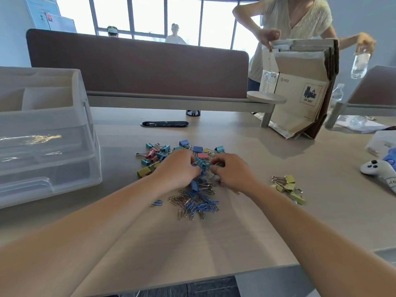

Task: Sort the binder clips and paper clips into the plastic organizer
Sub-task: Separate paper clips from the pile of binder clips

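Near edge of table [214,249] runs across bottom of frame; bare wood between the forearms and to the R of the pile. Far edge closed by brown divider [137,67], w/ cable slot [164,124] just in front of it.

Plastic organizer [49,136] sits far L on the table, well apart from the pile: open top tray w/ compartments, 2 translucent drawers below. Gold glints inside upper drawer, prob paper clips, too blurred to confirm.

Binder clips [159,154] in a mixed heap mid-table (teal, blue, pink, yellow), over a dozen, overlapping, no exact count. Paper clips [197,204], silver + blue, spread on the near side of the heap, dozens. Separate yellow binder clip group [287,187] to the R, approx 5.

Left hand [177,168]: fingers curled down into the heap, tips hidden, can't tell what it has hold of. Right hand [233,170]: fingers curled, pinching a teal binder clip [213,165]. Both hands meet at heap centre.

1 white controller [375,170] at R edge. Cardboard box [300,99] stands at far R, held by a person [295,20] who holds 1 water bottle [361,63].
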A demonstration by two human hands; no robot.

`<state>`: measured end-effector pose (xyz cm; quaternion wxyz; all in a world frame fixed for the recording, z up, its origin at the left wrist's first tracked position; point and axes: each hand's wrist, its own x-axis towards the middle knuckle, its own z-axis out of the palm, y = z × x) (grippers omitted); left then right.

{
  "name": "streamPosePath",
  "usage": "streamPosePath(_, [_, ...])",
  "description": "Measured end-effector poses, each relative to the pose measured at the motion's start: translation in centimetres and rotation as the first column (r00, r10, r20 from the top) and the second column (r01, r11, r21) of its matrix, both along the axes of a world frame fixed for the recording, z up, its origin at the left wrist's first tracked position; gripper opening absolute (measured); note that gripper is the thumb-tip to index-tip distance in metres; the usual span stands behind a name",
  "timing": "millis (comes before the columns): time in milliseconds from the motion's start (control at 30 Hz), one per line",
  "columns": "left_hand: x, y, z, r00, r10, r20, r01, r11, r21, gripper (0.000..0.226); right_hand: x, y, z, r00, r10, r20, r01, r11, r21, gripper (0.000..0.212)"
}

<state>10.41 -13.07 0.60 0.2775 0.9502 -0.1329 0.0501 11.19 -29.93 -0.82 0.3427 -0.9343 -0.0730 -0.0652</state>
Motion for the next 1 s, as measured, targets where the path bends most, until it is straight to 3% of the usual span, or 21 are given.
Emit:
streamPosePath(100, [0.0, 0.0, 0.2, 1.0, 0.002, -0.004, -0.002, 1.0, -0.002, 0.021, 0.0, -0.7, 0.1, 0.992, -0.042, -0.12, 0.079, 0.942, 0.327, 0.017])
streamPosePath(200, [-0.2, -0.3, 0.4, 1.0, -0.002, -0.005, 0.002, 1.0, 0.0, 0.016, -0.5, -1.4, 0.8, 0.959, 0.054, -0.279, 0.135, 0.778, 0.613, 0.019])
streamPosePath(333, [-0.7, -1.3, 0.6, 1.0, -0.01, -0.017, 0.009, 0.998, -0.065, 0.034, -1.2, -2.9, 1.6, 0.917, 0.118, -0.38, 0.251, 0.568, 0.783, 0.02])
streamPosePath(433, [-1.2, -2.5, 0.9, 0.999, -0.043, -0.032, 0.04, 0.995, -0.088, 0.037, -1.8, -4.6, 1.9, 0.899, 0.118, -0.422, 0.317, 0.491, 0.812, 0.021])
streamPosePath(600, [-1.9, -5.8, 1.3, 0.99, -0.111, -0.084, 0.103, 0.991, -0.088, 0.037, -3.2, -8.0, 2.4, 0.876, 0.05, -0.479, 0.386, 0.522, 0.761, 0.021])
streamPosePath(800, [-2.8, -10.8, 0.5, 0.969, -0.215, -0.119, 0.213, 0.977, -0.03, 0.033, -5.4, -13.6, 2.9, 0.869, -0.143, -0.474, 0.466, 0.559, 0.686, 0.021])
streamPosePath(1000, [-2.8, -14.8, -0.8, 0.96, -0.237, -0.151, 0.25, 0.966, 0.07, 0.021, -6.7, -17.9, 2.3, 0.854, -0.352, -0.382, 0.514, 0.679, 0.523, 0.013])
